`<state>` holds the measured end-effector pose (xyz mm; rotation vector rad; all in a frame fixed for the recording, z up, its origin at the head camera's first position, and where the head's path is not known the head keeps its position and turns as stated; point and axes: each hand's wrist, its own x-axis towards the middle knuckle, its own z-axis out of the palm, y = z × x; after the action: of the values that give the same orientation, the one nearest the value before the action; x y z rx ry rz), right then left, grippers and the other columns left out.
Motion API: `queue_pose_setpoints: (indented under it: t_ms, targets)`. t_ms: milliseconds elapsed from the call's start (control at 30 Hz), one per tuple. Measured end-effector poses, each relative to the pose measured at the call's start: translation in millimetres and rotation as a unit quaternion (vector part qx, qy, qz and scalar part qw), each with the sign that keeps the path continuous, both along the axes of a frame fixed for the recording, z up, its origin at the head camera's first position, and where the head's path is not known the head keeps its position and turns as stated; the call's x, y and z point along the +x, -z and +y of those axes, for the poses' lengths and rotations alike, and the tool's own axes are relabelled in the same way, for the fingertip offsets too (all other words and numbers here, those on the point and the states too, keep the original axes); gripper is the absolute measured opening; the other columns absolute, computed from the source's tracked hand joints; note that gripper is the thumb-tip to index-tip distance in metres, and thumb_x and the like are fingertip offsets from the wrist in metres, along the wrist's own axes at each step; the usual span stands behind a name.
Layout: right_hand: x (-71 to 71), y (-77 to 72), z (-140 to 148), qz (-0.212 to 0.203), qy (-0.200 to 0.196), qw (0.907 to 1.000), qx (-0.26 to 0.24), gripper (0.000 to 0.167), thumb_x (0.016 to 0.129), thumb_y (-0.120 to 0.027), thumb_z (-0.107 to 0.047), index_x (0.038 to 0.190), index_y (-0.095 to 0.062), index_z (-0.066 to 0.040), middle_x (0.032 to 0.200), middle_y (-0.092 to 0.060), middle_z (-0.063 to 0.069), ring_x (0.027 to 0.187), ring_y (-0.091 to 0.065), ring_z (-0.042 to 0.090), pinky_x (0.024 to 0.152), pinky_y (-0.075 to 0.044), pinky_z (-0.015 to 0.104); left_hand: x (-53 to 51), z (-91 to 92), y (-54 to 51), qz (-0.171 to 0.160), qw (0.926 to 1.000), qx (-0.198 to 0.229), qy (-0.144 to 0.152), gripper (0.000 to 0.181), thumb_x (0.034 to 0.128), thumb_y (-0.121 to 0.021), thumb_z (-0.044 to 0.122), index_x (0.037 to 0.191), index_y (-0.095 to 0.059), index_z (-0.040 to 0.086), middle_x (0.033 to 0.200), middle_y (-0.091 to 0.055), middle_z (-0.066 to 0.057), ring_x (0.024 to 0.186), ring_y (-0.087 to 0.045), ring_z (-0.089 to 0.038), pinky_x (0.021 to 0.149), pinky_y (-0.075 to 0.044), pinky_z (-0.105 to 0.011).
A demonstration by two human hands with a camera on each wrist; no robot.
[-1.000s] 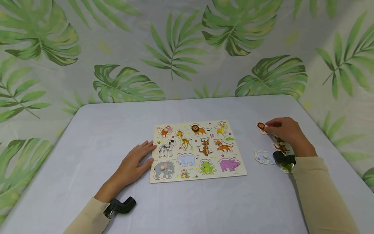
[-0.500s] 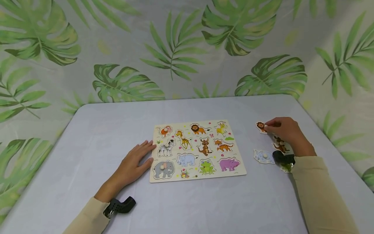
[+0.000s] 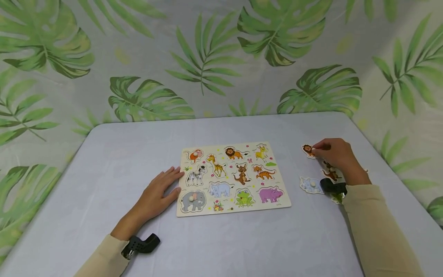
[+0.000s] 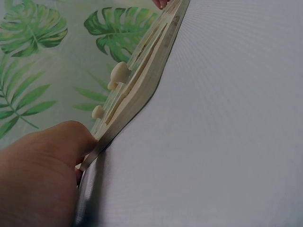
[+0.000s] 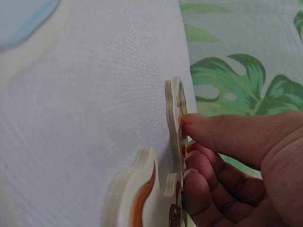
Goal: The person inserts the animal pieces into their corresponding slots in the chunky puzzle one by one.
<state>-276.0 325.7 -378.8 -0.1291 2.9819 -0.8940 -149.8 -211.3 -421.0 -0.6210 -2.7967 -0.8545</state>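
My right hand (image 3: 337, 154) pinches the lion puzzle piece (image 3: 307, 150) by its knob, with the piece lying at the table's right side. In the right wrist view, thumb and fingertips meet at the lion piece (image 5: 171, 113), close to the kangaroo piece (image 5: 147, 198). My left hand (image 3: 157, 194) rests with extended fingers against the left edge of the wooden animal puzzle board (image 3: 211, 211). The left wrist view shows the thumb touching the board's edge (image 4: 137, 101). Knobbed monkey (image 3: 195, 156), giraffe (image 3: 217, 167) and elephant (image 3: 192, 202) pieces sit in the board.
A rhino piece (image 3: 310, 185) lies right of the board. Below my right hand are the kangaroo piece (image 3: 331, 173) and a green piece (image 3: 336, 198), both partly covered by the hand or the wrist camera (image 3: 333, 186). A leaf-patterned cloth (image 3: 207, 57) hangs behind the white table (image 3: 225, 246).
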Motion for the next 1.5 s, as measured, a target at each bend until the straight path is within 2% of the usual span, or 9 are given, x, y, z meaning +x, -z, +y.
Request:
queue_pose_setpoints:
  t_ms: [400,633,933,1500]
  targets:
    - [2.4,-2.5,-3.2,0.009,0.005,0.9999,0.013,0.035,0.095,-0.062,-0.029,0.111,-0.067,0.001,0.111,-0.063,0.027,0.103,-0.054,0.044,0.080,-0.047,0.057,0.3,0.9,0.4,-0.011,0.9999,-0.002,-0.001,0.050,0.0968,-0.057,0.028,0.143,-0.047,0.015,0.152,-0.039,-0.004,0.143,-0.027,-0.026,0.119,-0.017,-0.046]
    - [3.9,-4.2,-4.5,0.019,0.009,0.9996,0.017,0.031,0.094,-0.063,-0.026,0.108,-0.068,0.001,0.108,-0.064,0.027,0.102,-0.054,0.044,0.080,-0.046,0.057,-1.1,0.3,1.6,-0.003,1.0000,-0.001,0.004,0.049,0.0965,-0.058,0.027,0.143,-0.048,0.014,0.151,-0.039,-0.004,0.143,-0.028,-0.026,0.118,-0.018,-0.046]
    - [0.8,-3.0,-3.9,0.025,0.003,0.9995,0.019,0.036,0.095,-0.061,-0.032,0.110,-0.068,-0.001,0.108,-0.065,0.024,0.100,-0.055,0.042,0.076,-0.048,0.054,-0.2,0.3,0.9,0.008,0.9999,0.001,0.009,0.049,0.0961,-0.059,0.025,0.142,-0.049,0.012,0.150,-0.041,-0.007,0.142,-0.030,-0.029,0.118,-0.019,-0.047]
    - [5.9,-19.6,-20.7,0.055,-0.005,0.9985,0.008,0.033,0.094,-0.064,-0.032,0.108,-0.070,-0.003,0.100,-0.069,0.019,0.092,-0.059,0.035,0.068,-0.050,0.045,0.4,-0.9,1.6,-0.002,1.0000,0.000,0.002,0.049,0.0970,-0.057,0.028,0.143,-0.048,0.015,0.152,-0.039,-0.004,0.143,-0.028,-0.026,0.119,-0.018,-0.045]
